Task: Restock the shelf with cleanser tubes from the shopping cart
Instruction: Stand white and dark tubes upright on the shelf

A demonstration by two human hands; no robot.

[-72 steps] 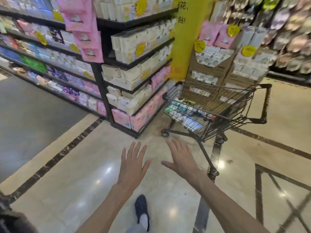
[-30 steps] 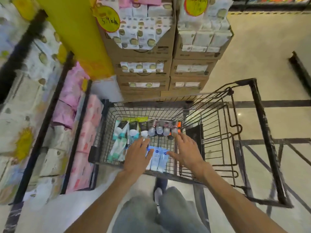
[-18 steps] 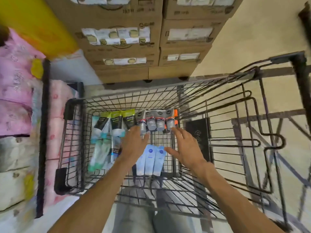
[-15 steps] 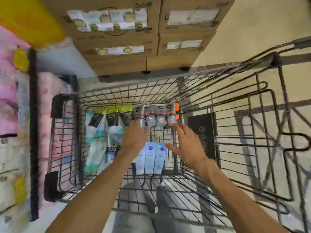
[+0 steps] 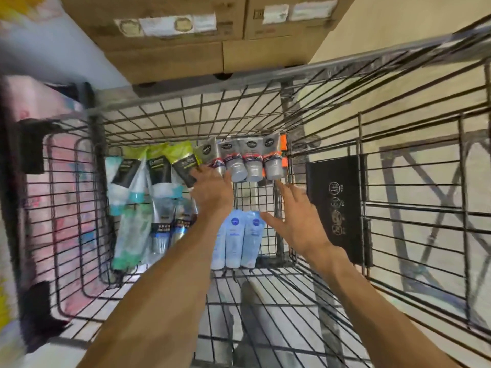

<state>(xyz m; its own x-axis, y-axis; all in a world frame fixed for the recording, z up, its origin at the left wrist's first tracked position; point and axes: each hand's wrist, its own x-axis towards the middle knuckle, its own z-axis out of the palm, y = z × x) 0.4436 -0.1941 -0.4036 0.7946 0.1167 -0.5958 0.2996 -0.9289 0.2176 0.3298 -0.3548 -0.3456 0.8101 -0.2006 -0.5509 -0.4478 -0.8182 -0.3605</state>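
Observation:
I look down into a black wire shopping cart with cleanser tubes lying on its floor. Several grey tubes line the far end, with green-and-black tubes to their left. Light blue tubes lie near me, and teal tubes and silver-blue tubes lie at the left. My left hand reaches into the cart, its fingertips touching the leftmost grey tube. My right hand hovers with spread fingers, one fingertip just below the rightmost grey tube.
A black flap hangs on the cart's inner right wall. Stacked cardboard boxes stand just beyond the cart's far end. Pink packages on a shelf press against the cart's left side. Tiled floor shows to the right.
I walked up to the cart and leaned over it. Both hands went from above the floor down into the basket, and the left fingers now reach the grey tubes.

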